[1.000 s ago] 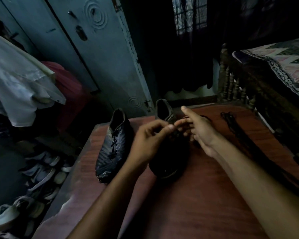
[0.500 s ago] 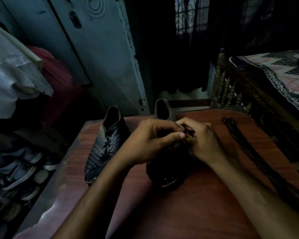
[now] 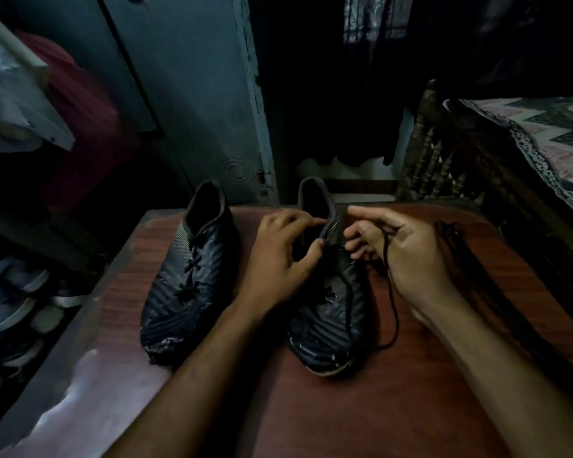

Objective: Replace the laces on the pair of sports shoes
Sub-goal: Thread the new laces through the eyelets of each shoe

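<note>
Shoes: right shoe (image 3: 328, 312) under both hands, left shoe (image 3: 189, 276) beside left hand, laced | left hand (image 3: 280, 259) pinches right shoe's collar | right hand (image 3: 407, 256) grasps its loosened lace (image 3: 392, 312) | spare laces (image 3: 457, 246) on worktop (image 3: 394, 408) beyond right hand | progress: early, judging unlacing underway; relacing both remains

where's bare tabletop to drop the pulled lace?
Widest bare patch: near table, between the forearms, below the right shoe toe. A smaller strip lies left of the left shoe, by the table edge. Crowded: around both hands and the lace; spare laces fill the right side.
</note>
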Demonstrator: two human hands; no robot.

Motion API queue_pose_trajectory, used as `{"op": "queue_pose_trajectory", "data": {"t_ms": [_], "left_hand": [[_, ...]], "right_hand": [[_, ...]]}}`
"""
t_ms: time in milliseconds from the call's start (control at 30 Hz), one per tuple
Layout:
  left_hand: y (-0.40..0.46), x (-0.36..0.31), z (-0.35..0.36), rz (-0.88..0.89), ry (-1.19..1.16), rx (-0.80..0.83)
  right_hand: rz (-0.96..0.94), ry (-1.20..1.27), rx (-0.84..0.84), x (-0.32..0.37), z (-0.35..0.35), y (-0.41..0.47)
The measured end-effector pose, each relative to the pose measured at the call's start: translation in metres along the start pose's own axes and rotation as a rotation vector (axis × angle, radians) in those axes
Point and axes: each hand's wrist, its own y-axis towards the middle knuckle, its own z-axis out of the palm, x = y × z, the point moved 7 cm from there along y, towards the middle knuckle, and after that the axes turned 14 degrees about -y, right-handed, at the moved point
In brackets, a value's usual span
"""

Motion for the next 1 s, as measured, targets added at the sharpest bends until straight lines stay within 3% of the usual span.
{"op": "queue_pose_trajectory", "data": {"t_ms": [200, 333, 467, 633, 800, 1000], "left_hand": [[0.000, 0.006, 0.002, -0.060, -0.022, 0.061], [0.000, 0.007, 0.003, -0.110, -0.057, 0.129], [-0.002, 0.004, 0.001, -0.109, -0.026, 0.096], [-0.002, 0.004, -0.001, -0.105, -0.033, 0.049], [-0.002, 0.003, -0.001, -0.100, -0.025, -0.001], [-0.003, -0.008, 0.001, -0.035, 0.009, -0.004]], "right_hand": [[-0.033, -0.096, 0.068, 0.007, 0.003, -0.001], [0.083, -0.033, 0.008, 0.002, 0.000, -0.003], [0.193, 0.000, -0.034, -0.004, 0.000, -0.003], [0.096, -0.516, -0.188, 0.009, -0.023, -0.001], [0.264, -0.126, -0.103, 0.003, -0.016, 0.002], [0.250, -0.144, -0.150, 0.006, -0.017, 0.001]]}}
